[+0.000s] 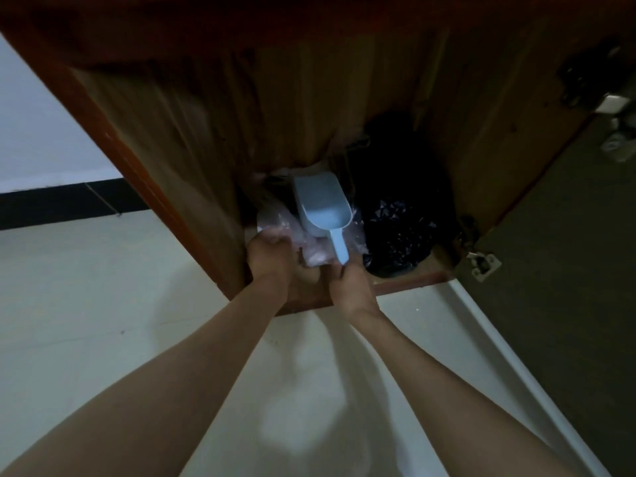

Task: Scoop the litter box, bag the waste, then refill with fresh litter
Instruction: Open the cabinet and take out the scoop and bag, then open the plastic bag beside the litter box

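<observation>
Both arms reach forward over the pale floor into an open wooden cabinet. The left hand grips crumpled clear plastic bags at the cabinet's front edge; the right hand pinches near the handle tip of the light-blue scoop, which lies on the bags at 12 o'clock from the hands. A black bag sits at 2 o'clock. This looks like gathering supplies; next, lift scoop and bags out together.
</observation>
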The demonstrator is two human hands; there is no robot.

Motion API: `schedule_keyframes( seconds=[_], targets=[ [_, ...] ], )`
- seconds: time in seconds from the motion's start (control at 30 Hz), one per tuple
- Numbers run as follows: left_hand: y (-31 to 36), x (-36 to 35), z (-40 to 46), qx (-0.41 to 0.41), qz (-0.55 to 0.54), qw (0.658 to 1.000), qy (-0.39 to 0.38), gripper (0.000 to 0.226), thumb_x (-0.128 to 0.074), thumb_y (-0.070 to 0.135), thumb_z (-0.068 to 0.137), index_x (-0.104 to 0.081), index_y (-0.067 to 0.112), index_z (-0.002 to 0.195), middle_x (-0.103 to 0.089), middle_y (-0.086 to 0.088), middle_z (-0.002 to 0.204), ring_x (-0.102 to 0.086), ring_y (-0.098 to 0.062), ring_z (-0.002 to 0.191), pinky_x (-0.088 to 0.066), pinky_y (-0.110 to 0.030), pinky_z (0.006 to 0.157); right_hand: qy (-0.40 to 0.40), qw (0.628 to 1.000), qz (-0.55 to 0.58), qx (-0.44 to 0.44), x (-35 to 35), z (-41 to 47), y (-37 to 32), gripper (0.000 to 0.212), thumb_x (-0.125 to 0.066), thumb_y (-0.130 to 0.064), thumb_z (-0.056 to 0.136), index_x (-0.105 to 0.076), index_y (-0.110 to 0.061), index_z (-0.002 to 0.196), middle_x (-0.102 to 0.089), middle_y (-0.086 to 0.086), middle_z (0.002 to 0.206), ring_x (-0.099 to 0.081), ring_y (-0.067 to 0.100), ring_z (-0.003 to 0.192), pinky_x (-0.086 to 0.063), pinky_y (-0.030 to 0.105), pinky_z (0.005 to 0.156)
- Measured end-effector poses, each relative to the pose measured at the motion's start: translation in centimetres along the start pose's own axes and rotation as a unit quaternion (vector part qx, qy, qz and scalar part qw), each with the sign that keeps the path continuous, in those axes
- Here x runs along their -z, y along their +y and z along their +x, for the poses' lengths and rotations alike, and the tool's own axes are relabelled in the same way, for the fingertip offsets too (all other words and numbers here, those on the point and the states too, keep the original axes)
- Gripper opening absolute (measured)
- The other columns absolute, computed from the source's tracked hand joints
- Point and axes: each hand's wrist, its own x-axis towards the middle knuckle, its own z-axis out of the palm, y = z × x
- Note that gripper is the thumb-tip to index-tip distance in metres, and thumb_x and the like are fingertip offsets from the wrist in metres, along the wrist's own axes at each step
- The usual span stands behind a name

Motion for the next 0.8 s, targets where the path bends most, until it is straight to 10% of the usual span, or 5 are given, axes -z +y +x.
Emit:
schedule_keyframes(
  seconds=[0.2, 0.33, 0.47, 0.8],
  targets=[
    [3.2, 4.4, -6.2, 0.138, -0.425, 0.894, 0.020, 0.019, -0.044, 0.005, 0.094, -0.057, 0.000, 0.107, -0.061, -0.003, 0.079, -0.057, -0.012, 0.067, -0.049, -0.024, 0.067, -0.018, 0.999, 0.016, -0.036, 5.8, -6.8, -2.1, 0.036, -0.035, -0.015, 0.099, -0.035, -0.007, 0.134, -0.060, 0.019, 0.105, -0.056, 0.035, 0.098, -0.042, 0.034, 0.077],
    [4.7, 10.1, -12.4, 0.142, -0.421, 0.895, -0.040, 0.015, -0.045, 0.008, 0.094, -0.056, 0.001, 0.101, -0.063, -0.006, 0.079, -0.065, -0.012, 0.064, -0.055, -0.026, 0.065, -0.045, 0.994, 0.020, -0.098, 10.2, -13.0, -5.7, 0.028, -0.036, -0.016, 0.099, -0.045, -0.002, 0.122, -0.048, -0.002, 0.076, -0.048, 0.021, 0.077, -0.037, 0.029, 0.069],
    [6.1, 17.3, -18.5, 0.182, -0.429, 0.882, -0.068, 0.017, -0.041, 0.002, 0.092, -0.056, 0.006, 0.084, -0.057, -0.010, 0.085, -0.060, -0.020, 0.081, -0.052, -0.035, 0.084, -0.110, 0.976, 0.067, -0.174, 15.5, -20.5, -10.7, 0.015, -0.041, -0.009, 0.096, -0.045, -0.006, 0.111, -0.050, 0.005, 0.088, -0.043, 0.011, 0.063, -0.037, 0.021, 0.056],
    [5.0, 37.0, -33.3, 0.331, -0.515, 0.791, -0.010, 0.015, -0.042, 0.004, 0.095, -0.051, 0.007, 0.083, -0.062, -0.011, 0.083, -0.065, -0.012, 0.065, -0.053, -0.019, 0.056, -0.192, 0.947, 0.081, -0.246, 21.5, -35.1, -24.4, 0.016, -0.059, -0.011, 0.089, -0.049, -0.013, 0.077, -0.044, -0.001, 0.060, -0.034, 0.010, 0.050, -0.029, 0.013, 0.038]
  ],
)
